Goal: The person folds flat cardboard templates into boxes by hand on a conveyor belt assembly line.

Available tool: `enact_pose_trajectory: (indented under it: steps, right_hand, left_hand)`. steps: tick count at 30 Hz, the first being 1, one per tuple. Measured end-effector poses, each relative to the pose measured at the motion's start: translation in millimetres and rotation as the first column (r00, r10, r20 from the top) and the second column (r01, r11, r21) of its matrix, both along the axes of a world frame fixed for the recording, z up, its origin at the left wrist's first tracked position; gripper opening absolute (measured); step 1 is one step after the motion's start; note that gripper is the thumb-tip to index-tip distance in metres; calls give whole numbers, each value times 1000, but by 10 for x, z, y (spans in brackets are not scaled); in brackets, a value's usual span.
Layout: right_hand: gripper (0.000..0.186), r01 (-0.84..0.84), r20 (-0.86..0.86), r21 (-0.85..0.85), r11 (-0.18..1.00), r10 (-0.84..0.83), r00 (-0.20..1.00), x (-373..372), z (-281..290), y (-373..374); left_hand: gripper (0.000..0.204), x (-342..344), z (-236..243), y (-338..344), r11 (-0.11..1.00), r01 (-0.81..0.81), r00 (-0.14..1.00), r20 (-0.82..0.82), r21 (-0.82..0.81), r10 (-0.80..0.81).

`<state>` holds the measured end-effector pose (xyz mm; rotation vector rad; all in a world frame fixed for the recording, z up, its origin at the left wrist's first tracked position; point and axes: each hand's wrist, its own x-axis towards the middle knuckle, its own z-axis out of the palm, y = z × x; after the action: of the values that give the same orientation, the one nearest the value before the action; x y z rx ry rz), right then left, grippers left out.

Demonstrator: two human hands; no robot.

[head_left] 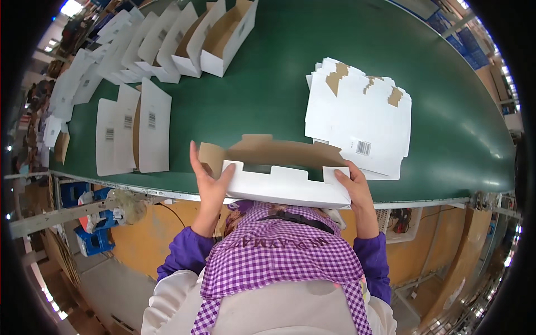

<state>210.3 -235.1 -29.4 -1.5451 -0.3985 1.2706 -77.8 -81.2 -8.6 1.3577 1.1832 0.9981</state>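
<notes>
Both hands hold a white cardboard carton [287,187] at the near edge of the green worktop [268,95], directly in front of the purple-and-white checked apron [285,251]. The carton lies lengthwise from left to right, its top open, its brown inner face showing along the raised far wall and its white near wall notched along the upper edge; whether its base touches the worktop, I cannot tell. The left hand [211,184] has hold of the left end with a loose, wide grip: the thumb presses the white corner tab, and a finger stands straight up outside the brown end flap. The right hand [358,187] has a closer grip on the right end, thumb on the near corner tab and fingers bent around behind it. Just beyond the right end, a stack of flat carton blanks [357,123] lies white side up, slightly fanned, with brown patches along its far edge and a barcode on the top sheet. On the left, a few upright cartons [156,125] stand close together near the worktop's front edge. Behind them, a slanting row of open cartons [192,47] reaches toward the far left. Below the worktop, at lower left, is a blue plastic stool [92,241].
</notes>
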Motion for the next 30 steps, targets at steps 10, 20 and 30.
enact_pose_trajectory:
  steps: [10, 20, 30]
  right_hand:
    - [32, 134, -59, 2, 991, -134, 989, -74, -9, -42]
    - [28, 167, -31, 58, 984, -165, 986, -46, -38, -97]
    - [29, -235, 381, 253, 939, 126, 916, 168, 49, 62]
  left_hand:
    - [59, -96, -198, -25, 988, 135, 981, 151, -79, -122]
    - [39, -49, -91, 204, 905, 253, 960, 202, -342, -192]
    - [37, -12, -89, 494, 749, 609, 793, 181, -260, -582]
